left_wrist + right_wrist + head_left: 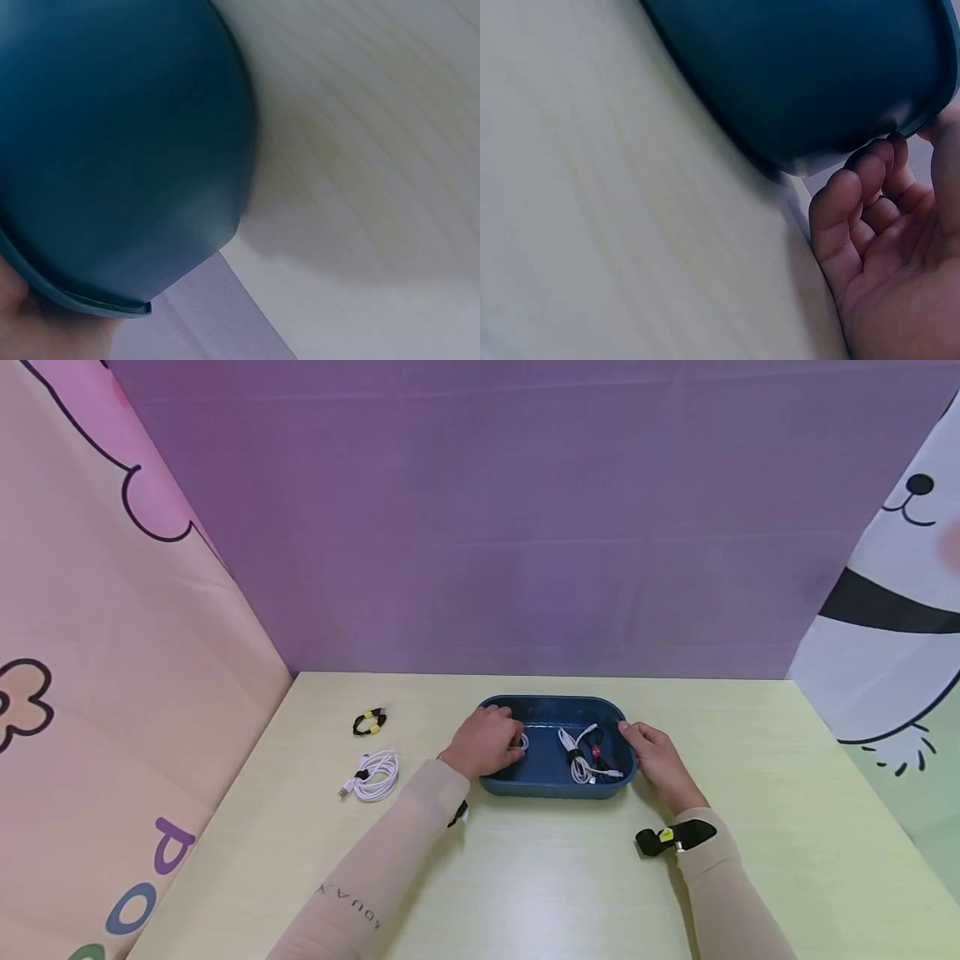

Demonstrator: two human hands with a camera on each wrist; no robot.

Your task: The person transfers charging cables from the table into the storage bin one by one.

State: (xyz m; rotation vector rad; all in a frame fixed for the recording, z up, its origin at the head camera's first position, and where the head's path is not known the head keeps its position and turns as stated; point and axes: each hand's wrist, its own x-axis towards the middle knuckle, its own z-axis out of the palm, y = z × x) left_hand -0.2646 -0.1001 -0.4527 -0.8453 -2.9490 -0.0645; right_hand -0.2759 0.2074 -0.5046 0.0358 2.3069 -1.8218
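A dark blue container (555,791) stands on the table, its near outer side also in the left wrist view (127,150) and right wrist view (802,67). My left hand (486,743) reaches over its left rim, fingers curled at a small white cable loop (524,742) that is partly hidden beneath them. With thumb and fingers my right hand (660,764) pinches the right rim; its curled fingers (847,195) lie against the outside. Inside on the right lie a white cable (577,761) with a black tie and a dark cable with a red part (596,751).
On the table (540,877), left of the container, are a coiled white cable (378,777) with a black tie and, behind it, a small black and yellow cable loop (370,722). A purple cloth backdrop (525,527) hangs behind, with printed cloths at both sides.
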